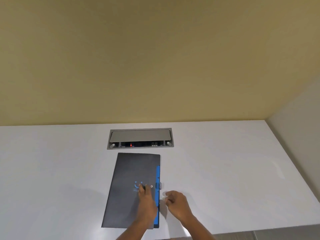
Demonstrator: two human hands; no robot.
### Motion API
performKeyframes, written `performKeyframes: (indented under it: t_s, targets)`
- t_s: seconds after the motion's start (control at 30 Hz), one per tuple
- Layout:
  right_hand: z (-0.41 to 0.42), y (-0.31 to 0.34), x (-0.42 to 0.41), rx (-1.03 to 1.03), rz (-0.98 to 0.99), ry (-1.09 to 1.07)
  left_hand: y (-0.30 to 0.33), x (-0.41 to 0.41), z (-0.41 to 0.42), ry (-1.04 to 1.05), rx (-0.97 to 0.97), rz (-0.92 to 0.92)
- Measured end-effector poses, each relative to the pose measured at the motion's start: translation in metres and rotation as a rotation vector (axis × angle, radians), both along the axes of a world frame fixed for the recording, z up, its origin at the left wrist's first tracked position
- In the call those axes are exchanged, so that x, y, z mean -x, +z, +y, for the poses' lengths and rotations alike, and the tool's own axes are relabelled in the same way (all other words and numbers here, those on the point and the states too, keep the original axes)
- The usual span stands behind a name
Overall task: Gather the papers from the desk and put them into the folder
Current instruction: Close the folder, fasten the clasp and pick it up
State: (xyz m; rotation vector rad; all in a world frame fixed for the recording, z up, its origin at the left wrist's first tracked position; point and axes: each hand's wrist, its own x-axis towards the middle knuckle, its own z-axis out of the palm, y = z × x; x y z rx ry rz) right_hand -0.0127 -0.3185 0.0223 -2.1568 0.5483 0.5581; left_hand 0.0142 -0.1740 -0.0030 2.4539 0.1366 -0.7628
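A dark grey folder (129,181) lies closed on the white desk (52,170), with a blue strip along its right edge and a small snap button near the middle. My left hand (147,200) rests flat on the cover, fingertips near the blue logo and the button. My right hand (176,203) hovers just right of the folder over the desk, fingers loosely curled with nothing in them. A small grey clasp tab (160,185) sticks out from the folder's right edge. No loose papers show on the desk.
A recessed grey socket box (140,138) with its lid tilted sits in the desk behind the folder. A yellow wall rises behind the desk, and a pale wall borders the right side. The desk's front edge runs at the lower right.
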Motion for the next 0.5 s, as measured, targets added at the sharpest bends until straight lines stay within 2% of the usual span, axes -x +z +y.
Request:
performKeyframes:
  t_s: [0.23, 0.4, 0.5]
  targets:
    - [0.005, -0.01, -0.017, 0.033, -0.103, -0.022, -0.026, 0.009, 0.04, -0.177, -0.285, -0.058]
    - [0.027, -0.017, -0.041, 0.041, -0.113, 0.038, -0.036, 0.004, 0.046, -0.256, -0.317, -0.02]
    - [0.038, -0.023, -0.051, 0.065, -0.053, 0.0, -0.038, 0.0, 0.048, -0.28, -0.319, -0.017]
